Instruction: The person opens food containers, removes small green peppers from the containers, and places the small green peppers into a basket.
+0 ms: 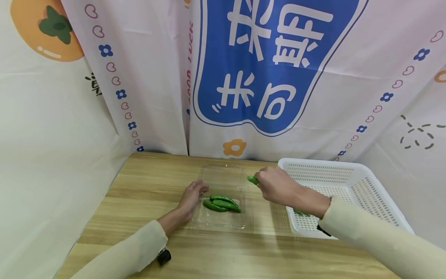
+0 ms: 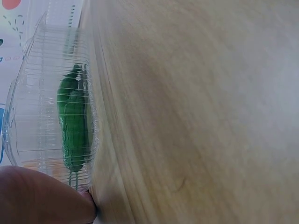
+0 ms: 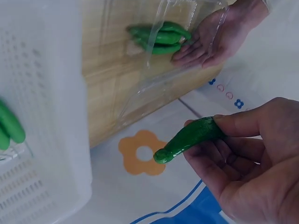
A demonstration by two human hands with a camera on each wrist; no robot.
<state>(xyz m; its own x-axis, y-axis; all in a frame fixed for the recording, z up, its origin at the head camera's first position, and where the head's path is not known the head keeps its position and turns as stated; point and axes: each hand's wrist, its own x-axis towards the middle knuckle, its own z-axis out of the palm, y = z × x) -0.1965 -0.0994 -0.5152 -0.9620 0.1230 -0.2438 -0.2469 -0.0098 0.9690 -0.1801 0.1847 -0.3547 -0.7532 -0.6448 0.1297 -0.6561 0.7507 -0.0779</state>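
Several green chili peppers [image 1: 224,204] lie side by side in the base of a clear plastic clamshell box [image 1: 223,221], whose lid is laid back. My left hand [image 1: 191,197] is at the box's left side, its fingers fairly straight against the wall in the right wrist view. Only part of that hand shows in the left wrist view, beside the clear ribbed wall. Between thumb and fingers my right hand [image 1: 277,186] pinches another green chili pepper [image 3: 189,139], held in the air right of the box. Its one end is hidden in the hand.
At the right stands a white perforated plastic basket [image 1: 378,193]. More green peppers [image 3: 8,125] lie inside it, mostly covered by my right forearm in the head view. A printed cloth [image 1: 160,77] hangs behind the wooden table [image 1: 150,174].
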